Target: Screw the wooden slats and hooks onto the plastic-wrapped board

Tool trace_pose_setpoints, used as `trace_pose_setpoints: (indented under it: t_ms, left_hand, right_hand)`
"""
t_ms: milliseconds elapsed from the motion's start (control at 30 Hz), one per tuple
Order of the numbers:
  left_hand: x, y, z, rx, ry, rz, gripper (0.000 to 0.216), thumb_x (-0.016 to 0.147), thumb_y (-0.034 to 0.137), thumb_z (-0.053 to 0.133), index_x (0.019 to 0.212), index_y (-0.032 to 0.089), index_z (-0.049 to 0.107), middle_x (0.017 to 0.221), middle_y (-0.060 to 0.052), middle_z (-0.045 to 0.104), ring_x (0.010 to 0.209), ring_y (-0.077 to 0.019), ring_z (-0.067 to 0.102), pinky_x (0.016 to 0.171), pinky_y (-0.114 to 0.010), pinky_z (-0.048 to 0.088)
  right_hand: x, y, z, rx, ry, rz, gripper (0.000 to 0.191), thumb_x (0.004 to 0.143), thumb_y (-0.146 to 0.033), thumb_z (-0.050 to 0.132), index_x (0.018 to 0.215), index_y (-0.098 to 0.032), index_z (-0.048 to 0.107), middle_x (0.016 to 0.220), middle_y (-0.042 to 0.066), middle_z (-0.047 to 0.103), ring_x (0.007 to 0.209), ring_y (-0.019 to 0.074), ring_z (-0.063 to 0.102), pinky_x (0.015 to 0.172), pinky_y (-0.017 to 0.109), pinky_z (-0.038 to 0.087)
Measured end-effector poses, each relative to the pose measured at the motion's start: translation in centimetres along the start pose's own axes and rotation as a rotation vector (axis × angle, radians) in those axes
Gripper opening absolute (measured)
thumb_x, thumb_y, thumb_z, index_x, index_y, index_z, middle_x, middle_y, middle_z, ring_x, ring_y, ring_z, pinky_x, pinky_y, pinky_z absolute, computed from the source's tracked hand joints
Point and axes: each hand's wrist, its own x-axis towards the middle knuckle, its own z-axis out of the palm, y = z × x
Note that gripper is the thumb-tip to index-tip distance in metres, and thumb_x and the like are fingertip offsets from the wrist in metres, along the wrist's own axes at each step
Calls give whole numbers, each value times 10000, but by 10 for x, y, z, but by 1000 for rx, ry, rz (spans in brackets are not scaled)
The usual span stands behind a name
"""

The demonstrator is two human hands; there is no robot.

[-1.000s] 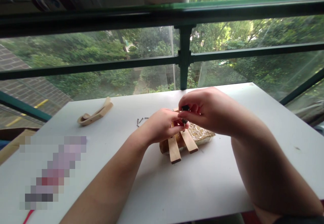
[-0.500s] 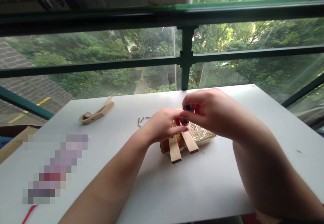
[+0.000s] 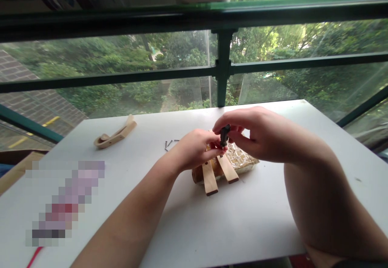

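Note:
My right hand (image 3: pixel 253 132) curls from above around a short black screwdriver (image 3: pixel 224 135), with thumb and fingers at its handle. The screwdriver stands nearly upright over a pale wooden piece (image 3: pixel 228 171). My left hand (image 3: pixel 197 148) pinches around its lower end; what exactly sits between those fingertips is partly hidden. A second wooden piece (image 3: pixel 209 181) lies just left of the first, with a dark hole or screw near my fingers. Both rest on a brown block wrapped in clear, crinkled material (image 3: pixel 242 157).
Several loose screws (image 3: pixel 169 143) lie left of my left hand on the white table (image 3: pixel 188 223). A curved wooden part (image 3: pixel 117 134) is at the back left, and a blurred-out purple item (image 3: pixel 69 201) nearer. Green railing (image 3: pixel 223 82) and glass border the far edge.
The fingers of my right hand have shifted and loosened around the handle, so more of the screwdriver shows. My left hand and the wooden pieces stay almost in place.

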Motion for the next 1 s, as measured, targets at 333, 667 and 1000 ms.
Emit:
trace_pose_setpoints:
  t_ms: [333, 667, 1000]
  left_hand:
    - [2, -3, 0, 53, -19, 48, 169, 900, 321, 583, 902, 197, 698, 844, -8, 696, 775, -141, 611, 699, -236, 426]
    - [0, 1, -3, 33, -37, 26, 152, 878, 303, 593, 961, 222, 690, 896, 4, 698, 801, -146, 621, 721, -247, 424]
    - [0, -2, -1, -20, 12, 14, 121, 863, 290, 618, 853, 192, 688, 776, 18, 668, 719, -123, 590, 655, -231, 407]
  right_hand:
    - [3, -4, 3, -58, 35, 100, 140, 836, -203, 589, 931, -221, 690, 759, -24, 687, 650, 104, 583, 595, 244, 385]
    - [6, -5, 5, -72, 64, 172, 115, 822, -294, 636, 774, -202, 585, 624, -42, 605, 548, 81, 502, 525, 224, 339]
    - [7, -5, 9, -99, 69, 95, 174, 823, -358, 632, 819, -195, 570, 700, -23, 623, 601, 101, 522, 553, 241, 342]
